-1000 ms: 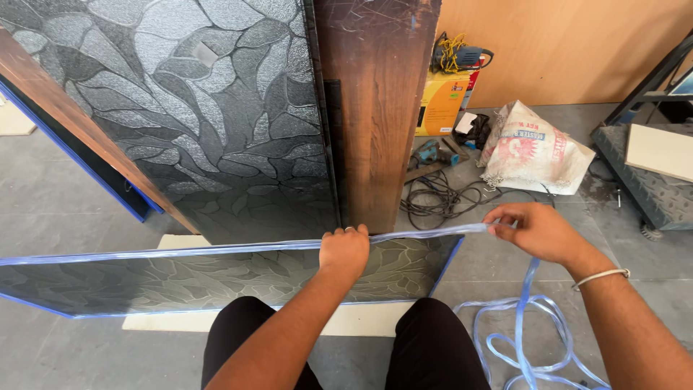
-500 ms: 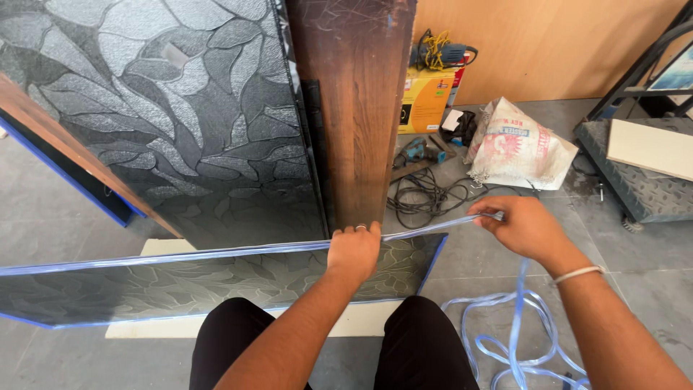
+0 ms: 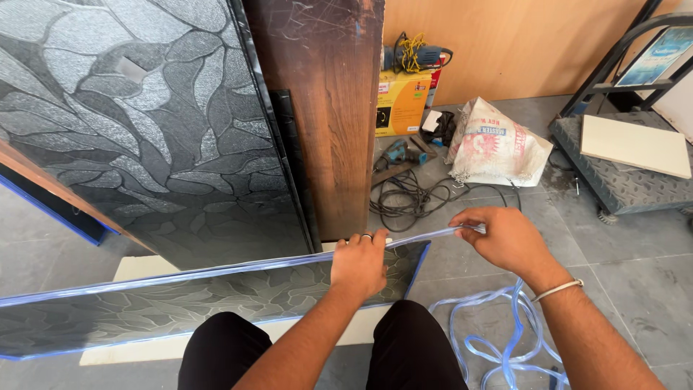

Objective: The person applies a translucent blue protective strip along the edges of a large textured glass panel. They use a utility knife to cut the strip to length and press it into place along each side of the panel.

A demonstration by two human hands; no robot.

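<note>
Left hand (image 3: 359, 263) pressed the blue edge strip (image 3: 216, 269) onto the patterned panel (image 3: 180, 310), fingers curled over it. Right hand (image 3: 505, 238) pinched the strip's free end beyond the panel's corner. Strip looked soft, light and floppy, best held close to the panel edge.

A grey tiled floor (image 3: 635, 282) runs to a light plywood wall (image 3: 520, 43) under even daylight. A dark wooden board (image 3: 332, 108) and a grey leaf-patterned panel (image 3: 144, 123) lean upright side by side. Near the wall lie a yellow box (image 3: 401, 101) with a power tool (image 3: 415, 56) on top, a tangle of black cable (image 3: 408, 198), a printed white sack (image 3: 494, 144) and a metal platform trolley (image 3: 628, 180) carrying a pale board (image 3: 635, 144).
</note>
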